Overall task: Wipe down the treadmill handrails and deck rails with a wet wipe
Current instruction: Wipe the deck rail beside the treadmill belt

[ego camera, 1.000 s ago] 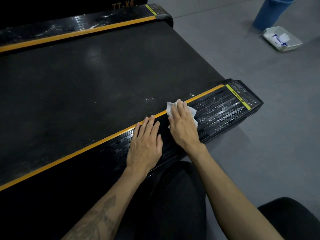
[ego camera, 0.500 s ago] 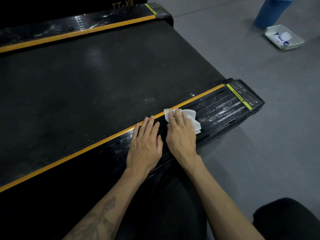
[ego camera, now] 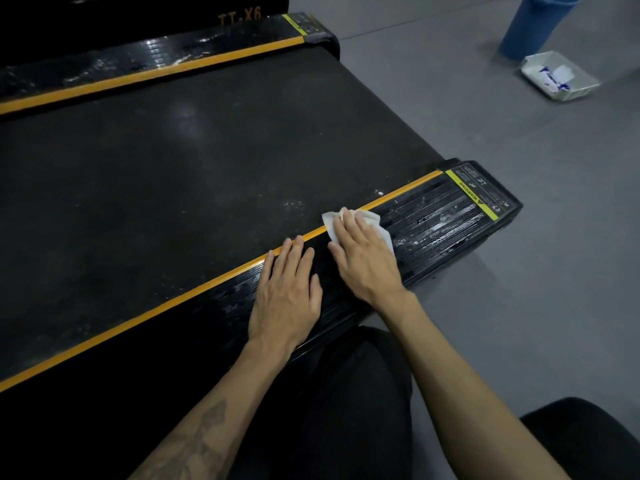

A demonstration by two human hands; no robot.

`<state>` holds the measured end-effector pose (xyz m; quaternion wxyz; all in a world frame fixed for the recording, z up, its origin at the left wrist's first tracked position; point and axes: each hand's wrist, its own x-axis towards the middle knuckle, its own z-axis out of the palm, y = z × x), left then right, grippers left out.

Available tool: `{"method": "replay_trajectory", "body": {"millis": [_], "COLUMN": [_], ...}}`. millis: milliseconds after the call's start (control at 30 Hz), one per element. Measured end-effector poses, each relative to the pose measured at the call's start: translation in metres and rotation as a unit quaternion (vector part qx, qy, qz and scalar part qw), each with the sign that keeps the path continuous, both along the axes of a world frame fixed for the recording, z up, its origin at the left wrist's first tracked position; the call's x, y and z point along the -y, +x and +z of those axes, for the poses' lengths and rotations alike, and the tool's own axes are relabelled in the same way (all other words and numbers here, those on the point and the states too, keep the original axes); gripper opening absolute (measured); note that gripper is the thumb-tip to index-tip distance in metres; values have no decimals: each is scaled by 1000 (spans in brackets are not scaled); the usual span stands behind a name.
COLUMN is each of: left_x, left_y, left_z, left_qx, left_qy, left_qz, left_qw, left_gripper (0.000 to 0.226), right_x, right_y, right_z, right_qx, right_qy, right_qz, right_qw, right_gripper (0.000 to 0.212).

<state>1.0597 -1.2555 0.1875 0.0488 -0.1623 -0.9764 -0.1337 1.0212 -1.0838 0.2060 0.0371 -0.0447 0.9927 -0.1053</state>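
The near deck rail [ego camera: 440, 223] of the treadmill is black and ribbed, with an orange stripe along its inner edge and a yellow warning label at its end. My right hand [ego camera: 363, 258] lies flat on a white wet wipe [ego camera: 375, 221], pressing it onto this rail. The wipe shows past my fingertips and at the hand's right side. My left hand [ego camera: 287, 292] rests flat on the same rail just to the left, fingers straight, holding nothing. The rail's end beyond the wipe glistens wet. The far deck rail [ego camera: 149, 64] runs along the top left.
The black running belt [ego camera: 173, 174] lies between the two rails. On the grey floor at the upper right stand a blue bin [ego camera: 533, 26] and a white wipe packet [ego camera: 559, 76]. My dark-clothed knees [ego camera: 356, 403] are at the bottom.
My right hand slid the wipe back along the rail toward my left hand, then shifted it slightly up toward the orange stripe. My left hand stayed put.
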Motion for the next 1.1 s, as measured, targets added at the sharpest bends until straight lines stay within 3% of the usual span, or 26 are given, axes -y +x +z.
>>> {"method": "replay_trajectory", "body": {"millis": [167,367,567,767,867,967,1100], "left_x": [-1,-1,-1,-2,-1,-1,-2], "left_y": [-2,-2,-2,-3,-3,-4,-4], "left_z": [-4,-4,-4,-5,-6,-7,-6], "left_qx": [-3,-14,-17,-23,-24,-27,-33], "left_qy": [1,6,4,1,-4,-4,0], "left_qz": [-15,-36,-32,-37,-48,-52,-48], "left_qw": [1000,999,999,999,999,998,998], "left_gripper": [54,57,54,54,55,56,53], "right_x": [0,-6,1,-15,-11,4,-16], "right_y": [7,-8,10,-9,1,9,-4], "right_z": [-4,0,-5,3,0,-7,3], "right_qx": [1,-7,2,15,22,23,20], "right_qy": [8,26,5,-10,28,66,22], "right_qz": [-83,-5,-80,-34,-78,-53,-14], "right_qw": [996,1000,997,999,996,996,999], "right_gripper": [62,58,62,62,63,66,64]}}
